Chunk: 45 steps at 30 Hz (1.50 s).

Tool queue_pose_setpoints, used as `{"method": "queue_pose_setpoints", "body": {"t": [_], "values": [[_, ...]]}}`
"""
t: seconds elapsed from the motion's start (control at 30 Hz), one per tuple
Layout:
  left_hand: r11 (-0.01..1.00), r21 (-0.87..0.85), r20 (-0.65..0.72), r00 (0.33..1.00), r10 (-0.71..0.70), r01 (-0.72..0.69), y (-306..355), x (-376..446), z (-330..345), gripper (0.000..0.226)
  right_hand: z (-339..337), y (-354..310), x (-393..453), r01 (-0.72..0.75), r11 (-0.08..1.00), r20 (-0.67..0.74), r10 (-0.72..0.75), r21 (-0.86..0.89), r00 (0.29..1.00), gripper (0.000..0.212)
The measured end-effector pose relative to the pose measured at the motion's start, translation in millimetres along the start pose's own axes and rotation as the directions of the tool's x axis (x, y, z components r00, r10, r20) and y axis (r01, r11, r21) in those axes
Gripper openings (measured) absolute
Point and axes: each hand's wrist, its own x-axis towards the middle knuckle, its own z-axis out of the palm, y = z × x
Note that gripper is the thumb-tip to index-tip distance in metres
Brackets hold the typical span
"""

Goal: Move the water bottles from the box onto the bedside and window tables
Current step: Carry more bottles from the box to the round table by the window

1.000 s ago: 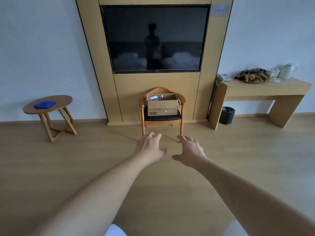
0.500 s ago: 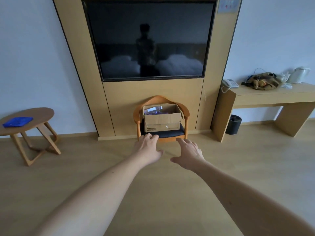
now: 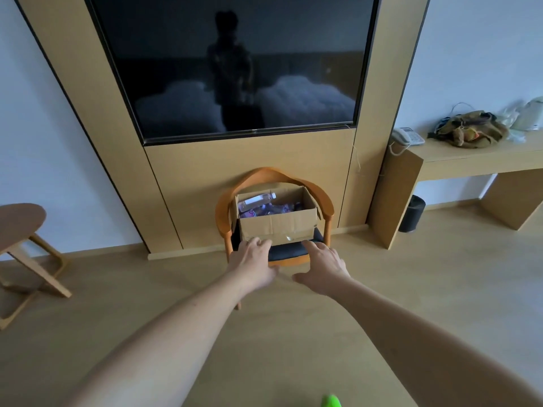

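An open cardboard box sits on the dark seat of a wooden armchair against the TV wall panel. Inside lie several water bottles with purple labels, one clear bottle on top at the left. Both my arms stretch forward toward the box. My left hand is open, fingers extended, below the box's left front corner. My right hand is open too, in front of the seat's right edge. Neither hand holds anything, and I cannot tell whether the fingertips touch the box.
A round wooden side table stands at the left. A long wall desk at the right carries a phone, a bag and a kettle; a black bin sits beneath. A large TV hangs above the chair.
I have come closer to the chair and box, which now look much larger. Both open hands have reached forward to the front of the box.
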Motion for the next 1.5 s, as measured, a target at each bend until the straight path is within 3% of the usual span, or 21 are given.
{"method": "queue_pose_setpoints", "body": {"t": [0.17,0.57,0.77,0.93,1.17,1.5], "values": [[0.999,-0.006,-0.031,0.999,-0.045,0.045,-15,99,12,0.055,5,17,112,0.043,0.999,0.035,-0.043,0.013,0.998,0.089],[0.980,-0.064,0.040,0.982,-0.185,0.188,-41,281,32,0.035,12,48,320,0.050,0.998,0.222,-0.057,0.035,0.973,0.092],[0.977,-0.061,0.103,0.975,-0.198,0.205,-80,368,55,0.055,40,48,406,-0.002,0.999,0.289,-0.008,0.032,0.957,0.083],[0.977,-0.141,0.129,0.982,-0.141,0.159,-129,446,76,0.043,68,42,483,-0.088,0.996,0.323,0.074,0.030,0.944,0.088],[0.978,-0.118,0.286,0.949,-0.133,0.172,-187,533,97,0.071,92,23,570,-0.181,0.982,0.378,0.187,-0.051,0.907,0.083],[0.952,-0.159,0.370,0.910,-0.188,0.262,-227,598,146,0.072,152,25,639,-0.186,0.977,0.578,0.211,-0.104,0.788,0.083]]}}
